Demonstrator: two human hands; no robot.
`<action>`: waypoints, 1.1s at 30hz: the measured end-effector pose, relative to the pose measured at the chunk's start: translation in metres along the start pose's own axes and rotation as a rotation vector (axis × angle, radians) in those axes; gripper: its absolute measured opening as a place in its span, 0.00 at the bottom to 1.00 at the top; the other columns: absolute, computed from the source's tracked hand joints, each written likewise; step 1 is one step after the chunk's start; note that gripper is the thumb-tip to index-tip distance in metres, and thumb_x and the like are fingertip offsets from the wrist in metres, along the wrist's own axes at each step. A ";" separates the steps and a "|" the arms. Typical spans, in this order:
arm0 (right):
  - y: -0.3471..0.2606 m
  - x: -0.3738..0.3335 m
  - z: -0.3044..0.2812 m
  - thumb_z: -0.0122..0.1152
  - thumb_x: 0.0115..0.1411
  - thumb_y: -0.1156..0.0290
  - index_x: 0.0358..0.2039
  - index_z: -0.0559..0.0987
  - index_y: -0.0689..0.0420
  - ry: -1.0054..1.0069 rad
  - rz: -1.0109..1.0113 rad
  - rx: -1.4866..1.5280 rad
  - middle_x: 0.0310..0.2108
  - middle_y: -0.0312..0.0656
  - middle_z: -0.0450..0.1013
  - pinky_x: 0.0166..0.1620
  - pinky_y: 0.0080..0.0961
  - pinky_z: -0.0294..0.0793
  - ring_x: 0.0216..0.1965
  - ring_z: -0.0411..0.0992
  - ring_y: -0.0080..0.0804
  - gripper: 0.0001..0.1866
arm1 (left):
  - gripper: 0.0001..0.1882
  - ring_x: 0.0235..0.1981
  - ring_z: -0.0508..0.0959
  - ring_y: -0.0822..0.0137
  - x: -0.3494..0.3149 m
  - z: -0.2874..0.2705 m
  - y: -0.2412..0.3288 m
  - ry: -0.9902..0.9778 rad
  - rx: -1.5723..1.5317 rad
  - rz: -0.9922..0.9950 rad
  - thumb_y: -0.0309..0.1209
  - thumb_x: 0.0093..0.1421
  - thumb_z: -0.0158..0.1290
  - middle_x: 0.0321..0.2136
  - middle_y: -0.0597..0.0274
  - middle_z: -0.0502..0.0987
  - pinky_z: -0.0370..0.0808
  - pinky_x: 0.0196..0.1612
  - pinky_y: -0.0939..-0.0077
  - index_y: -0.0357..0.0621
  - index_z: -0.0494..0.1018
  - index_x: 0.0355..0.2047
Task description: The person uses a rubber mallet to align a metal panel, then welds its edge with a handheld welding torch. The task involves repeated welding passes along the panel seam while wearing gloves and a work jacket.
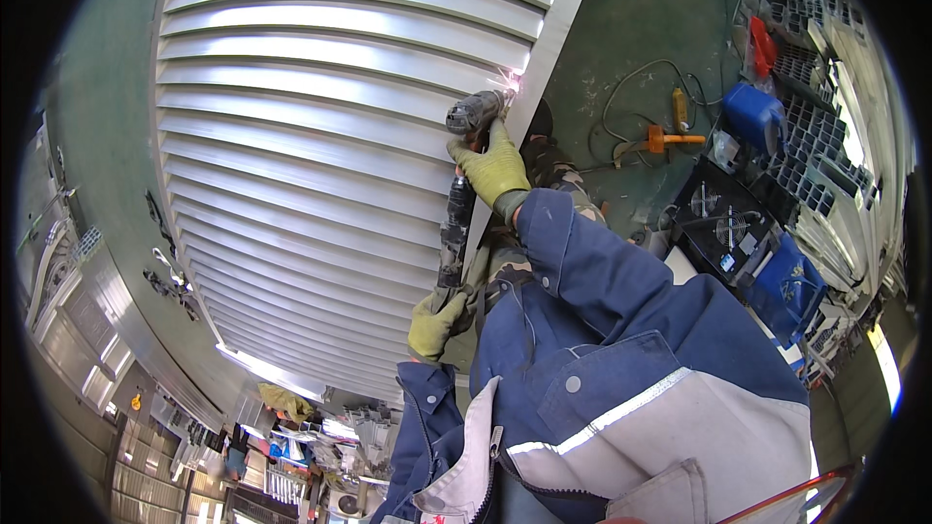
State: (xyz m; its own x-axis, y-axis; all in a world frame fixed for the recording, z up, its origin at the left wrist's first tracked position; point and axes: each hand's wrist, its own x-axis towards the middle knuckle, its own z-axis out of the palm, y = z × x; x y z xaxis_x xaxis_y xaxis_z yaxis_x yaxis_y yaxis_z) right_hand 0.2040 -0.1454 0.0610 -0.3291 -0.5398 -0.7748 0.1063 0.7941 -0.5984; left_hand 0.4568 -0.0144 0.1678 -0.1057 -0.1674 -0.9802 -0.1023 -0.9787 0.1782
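My right hand (493, 167), in a yellow-green work glove, grips a grey and black welding gun (474, 114). Its tip meets the edge frame (551, 53) of a large silver louvered panel (320, 126), where a pinkish-white glare and small sparks show. From the gun a thick black hose (453, 225) runs back over the panel edge toward my body. My left hand (437, 324), gloved alike, is closed round the near end of that hose. The fingers' far sides are hidden.
On the green floor at right lie an orange-handled tool (660, 140), a yellow bottle (680, 109) and a looped cable (621, 87). A blue jug (754, 116), a black box with fans (718, 218) and stacked metal profiles (845, 233) stand farther right. Camouflage-clad legs (558, 170) are beside the panel.
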 end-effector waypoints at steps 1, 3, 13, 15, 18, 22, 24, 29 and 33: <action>0.000 -0.001 0.000 0.79 0.66 0.56 0.61 0.76 0.61 -0.006 0.001 0.001 0.38 0.43 0.86 0.42 0.33 0.85 0.34 0.85 0.32 0.31 | 0.15 0.32 0.85 0.73 0.000 -0.002 -0.001 -0.001 0.002 -0.006 0.30 0.73 0.68 0.34 0.66 0.85 0.82 0.37 0.77 0.34 0.86 0.54; 0.000 -0.003 0.000 0.79 0.66 0.55 0.61 0.76 0.61 -0.005 -0.004 -0.003 0.38 0.43 0.86 0.42 0.34 0.85 0.34 0.85 0.33 0.32 | 0.15 0.32 0.85 0.73 -0.001 -0.002 -0.002 0.000 -0.001 -0.007 0.30 0.73 0.68 0.35 0.66 0.86 0.82 0.37 0.77 0.34 0.86 0.55; -0.007 -0.022 0.002 0.78 0.66 0.57 0.54 0.75 0.59 0.028 -0.044 -0.031 0.36 0.43 0.85 0.42 0.35 0.85 0.34 0.85 0.34 0.27 | 0.15 0.33 0.85 0.74 -0.005 -0.011 -0.013 -0.012 -0.027 -0.002 0.29 0.73 0.67 0.36 0.67 0.86 0.82 0.38 0.78 0.35 0.86 0.56; -0.005 -0.022 0.003 0.78 0.66 0.57 0.54 0.75 0.59 0.021 -0.033 -0.037 0.36 0.42 0.85 0.42 0.36 0.85 0.34 0.85 0.34 0.27 | 0.15 0.33 0.84 0.74 -0.006 -0.011 -0.014 -0.009 -0.035 0.002 0.29 0.73 0.68 0.36 0.68 0.86 0.82 0.38 0.79 0.35 0.86 0.55; 0.001 -0.020 0.006 0.78 0.66 0.56 0.55 0.75 0.58 -0.009 0.009 -0.014 0.35 0.41 0.85 0.43 0.37 0.85 0.34 0.85 0.34 0.27 | 0.15 0.32 0.84 0.75 -0.007 -0.012 -0.020 0.005 -0.054 0.003 0.29 0.72 0.68 0.35 0.68 0.85 0.81 0.37 0.79 0.35 0.86 0.55; -0.001 -0.027 0.007 0.78 0.66 0.56 0.56 0.75 0.58 -0.006 0.007 0.001 0.34 0.42 0.85 0.43 0.38 0.85 0.34 0.86 0.36 0.28 | 0.14 0.32 0.83 0.75 -0.008 -0.015 -0.025 0.025 -0.039 -0.012 0.29 0.72 0.68 0.34 0.68 0.85 0.80 0.36 0.79 0.36 0.86 0.55; 0.001 -0.029 0.007 0.78 0.66 0.56 0.56 0.75 0.59 -0.008 0.001 0.004 0.34 0.42 0.86 0.43 0.38 0.84 0.34 0.86 0.36 0.28 | 0.14 0.32 0.83 0.75 -0.008 -0.018 -0.028 0.029 -0.030 -0.012 0.29 0.72 0.68 0.34 0.68 0.85 0.80 0.36 0.79 0.36 0.86 0.55; 0.012 -0.032 0.013 0.79 0.67 0.59 0.63 0.75 0.62 0.007 -0.012 0.048 0.34 0.43 0.85 0.39 0.32 0.84 0.32 0.84 0.31 0.33 | 0.18 0.37 0.89 0.65 -0.015 -0.014 -0.027 0.025 -0.046 0.046 0.30 0.71 0.65 0.34 0.62 0.85 0.86 0.41 0.72 0.33 0.84 0.57; -0.007 -0.052 0.009 0.78 0.66 0.52 0.67 0.71 0.63 -0.061 -0.028 0.062 0.38 0.47 0.87 0.47 0.38 0.85 0.38 0.87 0.41 0.40 | 0.18 0.33 0.86 0.69 -0.014 -0.026 -0.046 0.035 -0.026 0.070 0.30 0.71 0.65 0.33 0.64 0.83 0.86 0.40 0.72 0.33 0.84 0.58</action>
State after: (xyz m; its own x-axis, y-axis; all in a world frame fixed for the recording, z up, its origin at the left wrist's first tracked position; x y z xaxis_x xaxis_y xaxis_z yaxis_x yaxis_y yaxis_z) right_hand 0.2291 -0.1250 0.1039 -0.2750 -0.5795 -0.7672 0.1562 0.7604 -0.6304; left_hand 0.4891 0.0303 0.1713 -0.0765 -0.2388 -0.9680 -0.0702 -0.9672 0.2442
